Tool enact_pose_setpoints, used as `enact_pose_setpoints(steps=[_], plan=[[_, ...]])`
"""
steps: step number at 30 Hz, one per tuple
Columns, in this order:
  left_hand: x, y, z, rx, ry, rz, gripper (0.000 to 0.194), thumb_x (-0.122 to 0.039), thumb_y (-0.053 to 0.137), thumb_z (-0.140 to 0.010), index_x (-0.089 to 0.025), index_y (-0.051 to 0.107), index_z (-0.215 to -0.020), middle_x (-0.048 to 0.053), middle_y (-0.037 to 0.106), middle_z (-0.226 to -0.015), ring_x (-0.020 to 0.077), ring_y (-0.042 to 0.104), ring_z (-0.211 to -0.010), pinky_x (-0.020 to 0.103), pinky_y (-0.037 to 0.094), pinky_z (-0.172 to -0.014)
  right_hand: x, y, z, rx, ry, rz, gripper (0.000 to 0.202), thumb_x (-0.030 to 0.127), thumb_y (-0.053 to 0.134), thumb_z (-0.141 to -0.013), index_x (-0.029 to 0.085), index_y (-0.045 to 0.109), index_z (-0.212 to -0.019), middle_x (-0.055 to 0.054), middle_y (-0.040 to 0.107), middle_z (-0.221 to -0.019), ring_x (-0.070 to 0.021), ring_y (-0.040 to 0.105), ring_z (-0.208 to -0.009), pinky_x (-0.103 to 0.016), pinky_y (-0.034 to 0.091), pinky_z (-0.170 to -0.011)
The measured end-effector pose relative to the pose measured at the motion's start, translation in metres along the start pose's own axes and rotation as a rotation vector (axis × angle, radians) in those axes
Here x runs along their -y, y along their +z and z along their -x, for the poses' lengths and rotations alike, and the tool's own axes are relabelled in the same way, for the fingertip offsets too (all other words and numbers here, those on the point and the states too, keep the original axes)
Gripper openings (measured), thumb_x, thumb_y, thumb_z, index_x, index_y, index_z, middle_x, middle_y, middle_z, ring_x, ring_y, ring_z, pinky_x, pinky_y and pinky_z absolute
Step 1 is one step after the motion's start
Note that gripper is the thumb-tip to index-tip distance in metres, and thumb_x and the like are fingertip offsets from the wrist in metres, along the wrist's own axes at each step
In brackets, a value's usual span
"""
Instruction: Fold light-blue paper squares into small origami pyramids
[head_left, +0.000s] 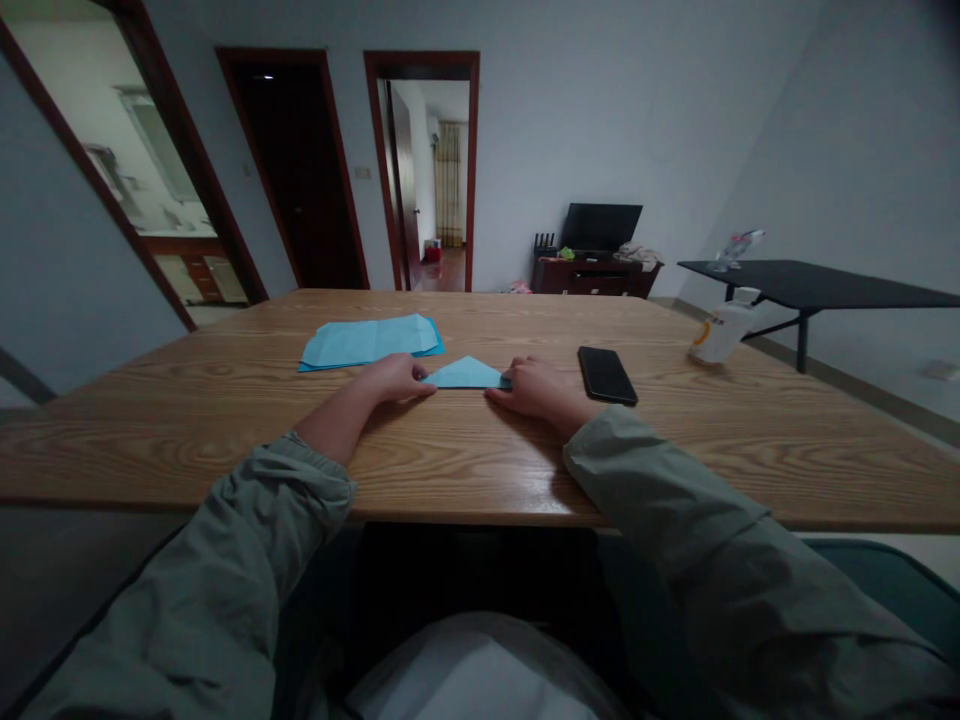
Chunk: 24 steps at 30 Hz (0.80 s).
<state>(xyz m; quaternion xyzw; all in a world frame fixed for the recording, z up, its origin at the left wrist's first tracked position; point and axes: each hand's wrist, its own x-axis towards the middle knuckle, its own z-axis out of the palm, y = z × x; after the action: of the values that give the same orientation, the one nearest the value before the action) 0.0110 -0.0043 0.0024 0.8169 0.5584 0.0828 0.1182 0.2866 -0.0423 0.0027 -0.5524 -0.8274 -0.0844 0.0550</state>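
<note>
Folded blue paper (467, 375) on a tabletop (457, 470), left of a smartphone (606, 375).
Left hand (393, 379) and right hand (541, 388) pinch opposite corners between fingers, apparently steadying a fold; any further crease calls for aligned edges.

"How is the light?"
"Dim and cool. A soft sheen lies near the front edge of the brown wood-grain table (465, 460), with shadows beneath both forearms."

"And the sharpness?"
"Slightly soft overall. The wide view makes the dark-red wooden door frames (180, 150) at left lean strongly; corners darken."
</note>
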Motion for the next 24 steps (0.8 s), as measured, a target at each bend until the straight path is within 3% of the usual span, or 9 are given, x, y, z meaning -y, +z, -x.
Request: enact_pose_setpoints(steps=[7,12,17,24], plan=[[-0.009,-0.002,0.004,-0.018,0.054,0.053,0.038,-0.046,0.065,-0.065,-0.020,0.075,-0.091,0.003,0.071,-0.079,0.0166,0.059,-0.068,0.024,0.040,-0.061,0.003,-0.003,0.000,0.025,0.027,0.036,0.073,0.072,0.037,-0.083,0.011,0.071,-0.104,-0.021,0.061,-0.111,-0.0332,0.053,-0.103,-0.041,0.041,-0.086],[-0.020,-0.003,0.008,-0.051,0.073,0.042,0.035,-0.042,0.056,-0.073,-0.020,0.073,-0.094,0.005,0.072,-0.087,0.0177,0.061,-0.075,0.024,0.043,-0.064,0.007,-0.006,0.001,0.051,0.012,0.022,0.069,0.069,0.035,-0.086,0.013,0.068,-0.111,-0.019,0.061,-0.114,-0.0321,0.052,-0.108,-0.040,0.039,-0.091],[-0.030,-0.002,0.009,-0.166,0.062,0.027,0.037,-0.042,0.048,-0.083,-0.020,0.071,-0.102,0.006,0.072,-0.093,0.0184,0.062,-0.081,0.025,0.044,-0.071,0.008,-0.005,0.003,0.003,0.002,-0.008,0.057,0.058,0.037,-0.091,0.016,0.061,-0.121,-0.017,0.062,-0.113,-0.0303,0.057,-0.103,-0.039,0.042,-0.087],[-0.048,-0.004,0.008,-0.366,0.201,0.097,0.040,-0.045,0.055,-0.083,-0.018,0.068,-0.109,0.007,0.069,-0.107,0.0213,0.062,-0.094,0.028,0.046,-0.084,0.018,-0.007,-0.002,-0.100,0.039,-0.071,0.045,0.049,0.041,-0.093,0.017,0.056,-0.120,-0.018,0.061,-0.116,-0.0293,0.060,-0.101,-0.037,0.044,-0.085]])
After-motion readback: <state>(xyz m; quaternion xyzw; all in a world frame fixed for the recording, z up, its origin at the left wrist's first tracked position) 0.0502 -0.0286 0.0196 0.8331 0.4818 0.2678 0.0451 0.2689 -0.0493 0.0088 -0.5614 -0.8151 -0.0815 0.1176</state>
